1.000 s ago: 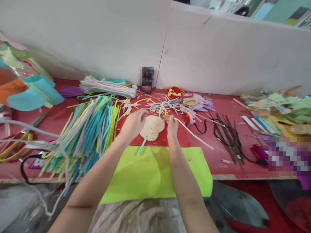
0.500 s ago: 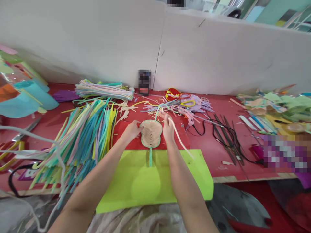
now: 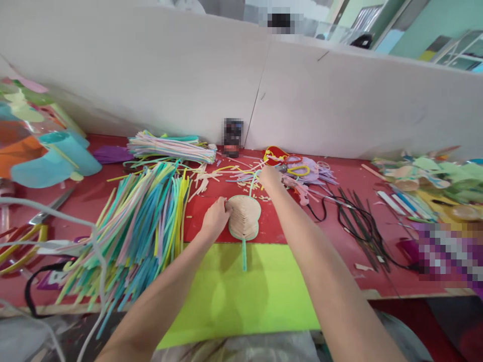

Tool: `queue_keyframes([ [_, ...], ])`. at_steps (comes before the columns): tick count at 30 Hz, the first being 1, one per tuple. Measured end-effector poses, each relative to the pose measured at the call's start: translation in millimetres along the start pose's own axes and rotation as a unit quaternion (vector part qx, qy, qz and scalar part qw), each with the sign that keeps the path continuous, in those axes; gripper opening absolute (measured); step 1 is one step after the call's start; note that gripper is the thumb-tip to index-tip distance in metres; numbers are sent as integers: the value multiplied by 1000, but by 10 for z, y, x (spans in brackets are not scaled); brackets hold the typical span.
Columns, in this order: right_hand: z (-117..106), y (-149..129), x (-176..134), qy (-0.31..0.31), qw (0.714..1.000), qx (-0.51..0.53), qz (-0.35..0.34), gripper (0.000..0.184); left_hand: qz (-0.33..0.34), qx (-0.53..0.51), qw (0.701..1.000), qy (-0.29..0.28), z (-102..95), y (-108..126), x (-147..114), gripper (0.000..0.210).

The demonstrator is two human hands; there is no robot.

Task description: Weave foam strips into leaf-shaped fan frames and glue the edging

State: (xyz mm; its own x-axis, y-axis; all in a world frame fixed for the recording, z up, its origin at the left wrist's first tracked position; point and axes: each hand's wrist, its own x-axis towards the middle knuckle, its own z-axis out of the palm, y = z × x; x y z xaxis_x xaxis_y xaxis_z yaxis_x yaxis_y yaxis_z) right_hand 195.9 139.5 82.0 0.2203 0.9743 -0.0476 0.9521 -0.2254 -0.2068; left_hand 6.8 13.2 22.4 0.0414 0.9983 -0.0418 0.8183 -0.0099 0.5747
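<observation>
A leaf-shaped craft piece (image 3: 245, 218) stands out in the middle, with cream folded strips inside a mint-green outline. It has a green stem below and a thin green strip (image 3: 253, 183) rising from its top. My left hand (image 3: 217, 218) is closed on the leaf's left edge, pinching it. Further back, my right hand (image 3: 270, 177) reaches over the scattered strips beside the scissors (image 3: 299, 170), whose handles are yellow and red. Its fingers are largely hidden, so whether it grips anything is unclear. A pink glue gun (image 3: 302, 192) lies just right of that hand.
A big heap of coloured pipe cleaners (image 3: 143, 221) spreads at left, with another bundle (image 3: 171, 147) behind it. Larger scissors (image 3: 35, 229) lie far left near a white cable (image 3: 98, 251). Dark rods (image 3: 360, 226) and black cord lie right. A yellow-green sheet (image 3: 234, 301) covers the front edge.
My right hand has moved away from the leaf's upper right, back towards the scissors. The pale strip that hung from it no longer shows. My left hand still pinches the leaf; the view has shifted.
</observation>
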Motion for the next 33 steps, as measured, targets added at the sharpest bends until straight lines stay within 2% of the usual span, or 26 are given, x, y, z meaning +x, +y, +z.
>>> queue_keyframes([
  [3, 256, -52, -156, -30, 999, 27, -11, 36, -1, 7, 1000, -4, -4, -1, 3, 30],
  [5, 348, -52, -224, -32, 998, 53, -12, 33, 1, 9, 1000, -3, -8, 2, 4, 29],
  [8, 311, 0, -245, -2, 996, 92, -19, 26, 3, 7, 1000, -3, -8, 0, 8, 31],
  [11, 153, 84, -281, 63, 976, 204, -34, 40, 7, 0, 1000, -3, 1, -14, 10, 35],
  [12, 99, 111, -325, 93, 953, 287, -36, 42, 8, -3, 1000, -2, 4, -18, 6, 36],
  [13, 54, 137, -389, 117, 916, 382, -39, 41, 10, -5, 1000, 0, 6, -20, 0, 38],
  [15, 2, 182, -572, 136, 826, 544, -49, 38, 16, -5, 1000, 12, 5, -15, -18, 39],
  [16, -1, 205, -680, 132, 790, 595, -58, 38, 21, -2, 999, 25, 3, -9, -28, 38],
  [17, 13, 228, -787, 129, 764, 629, -65, 38, 29, 3, 999, 42, 2, -1, -36, 36],
  [19, 82, 288, -967, 123, 739, 659, -69, 37, 56, 15, 996, 75, 5, 11, -40, 34],
  [22, 249, 424, -1073, 131, 745, 652, -47, 36, 97, 19, 990, 99, 39, 3, -20, 31],
  [28, 460, 705, -950, 152, 794, 588, -13, 44, 114, 8, 987, 114, 63, 41, -41, 30],
  [31, 460, 768, -962, 169, 854, 492, 0, 48, 125, 16, 987, 95, -31, 223, 55, 29],
  [33, 455, 782, -997, 207, 898, 389, 8, 48, 137, 60, 986, 69, -115, 372, 263, 28],
])
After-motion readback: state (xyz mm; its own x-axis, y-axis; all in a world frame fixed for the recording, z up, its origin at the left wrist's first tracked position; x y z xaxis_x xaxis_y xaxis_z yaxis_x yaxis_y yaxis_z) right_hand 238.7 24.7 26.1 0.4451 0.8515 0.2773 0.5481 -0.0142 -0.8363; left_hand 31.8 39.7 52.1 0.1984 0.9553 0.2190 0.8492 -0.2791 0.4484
